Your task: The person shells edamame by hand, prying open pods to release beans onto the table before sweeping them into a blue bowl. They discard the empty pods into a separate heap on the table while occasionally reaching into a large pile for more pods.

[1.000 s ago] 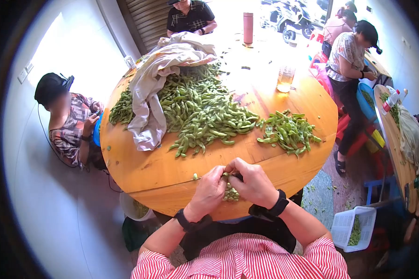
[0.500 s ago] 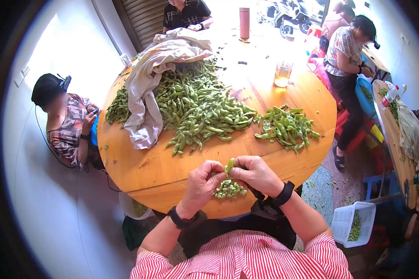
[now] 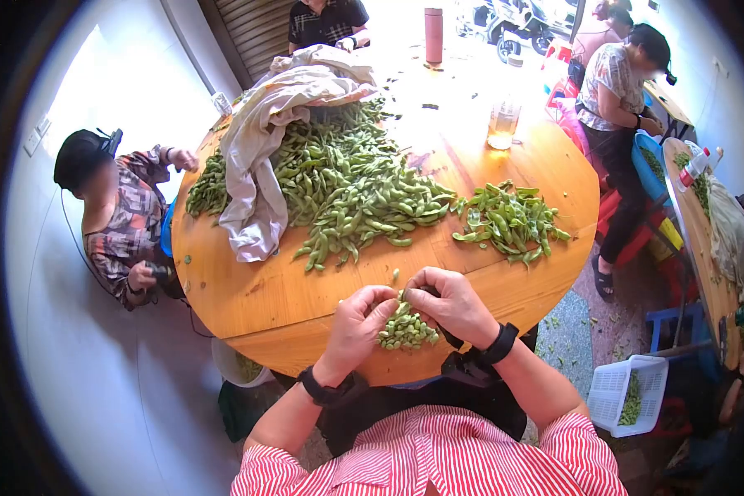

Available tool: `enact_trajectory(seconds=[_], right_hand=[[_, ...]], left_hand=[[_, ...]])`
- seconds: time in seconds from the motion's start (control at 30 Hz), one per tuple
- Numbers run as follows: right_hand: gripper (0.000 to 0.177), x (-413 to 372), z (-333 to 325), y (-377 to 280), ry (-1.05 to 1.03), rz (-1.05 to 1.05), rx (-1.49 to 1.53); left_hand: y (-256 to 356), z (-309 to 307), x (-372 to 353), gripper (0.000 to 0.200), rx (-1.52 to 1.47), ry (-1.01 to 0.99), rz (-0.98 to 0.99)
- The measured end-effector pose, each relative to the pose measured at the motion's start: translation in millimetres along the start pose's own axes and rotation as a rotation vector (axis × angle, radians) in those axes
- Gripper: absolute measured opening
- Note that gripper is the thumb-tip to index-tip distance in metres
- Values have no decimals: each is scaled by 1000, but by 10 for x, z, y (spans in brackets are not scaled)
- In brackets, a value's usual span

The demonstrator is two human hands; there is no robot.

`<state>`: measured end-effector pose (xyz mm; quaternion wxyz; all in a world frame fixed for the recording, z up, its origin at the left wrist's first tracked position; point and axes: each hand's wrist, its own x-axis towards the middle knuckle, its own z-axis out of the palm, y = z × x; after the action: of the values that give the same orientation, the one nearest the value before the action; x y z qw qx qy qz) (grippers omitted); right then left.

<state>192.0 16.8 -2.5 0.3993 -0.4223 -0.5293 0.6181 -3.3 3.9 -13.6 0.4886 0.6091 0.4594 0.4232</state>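
Head view: left hand (image 3: 357, 322) and right hand (image 3: 451, 306) both pinch a green pod (image 3: 402, 296), mostly hidden, fingertips closed, right by shelled beans (image 3: 407, 331) on the table (image 3: 273, 302). Farther back, big pod pile (image 3: 364, 194), cloth (image 3: 255, 178) partly over it; smaller pod heap (image 3: 511, 221) to its right.

A pale cloth (image 3: 253, 186) hides part of the green pod heap (image 3: 355, 190).

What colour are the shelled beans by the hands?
The shelled beans are pale green, seen in the head view.
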Motion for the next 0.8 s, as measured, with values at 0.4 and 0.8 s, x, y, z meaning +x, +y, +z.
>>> enact_trajectory(seconds=[0.4, 0.8], right_hand=[[18, -57, -32, 30, 77, 64, -21], [15, 51, -376, 44, 253, -207, -377]], left_hand=[[141, -13, -6, 15, -300, -100, -343], [-21, -245, 4, 14, -31, 75, -148]])
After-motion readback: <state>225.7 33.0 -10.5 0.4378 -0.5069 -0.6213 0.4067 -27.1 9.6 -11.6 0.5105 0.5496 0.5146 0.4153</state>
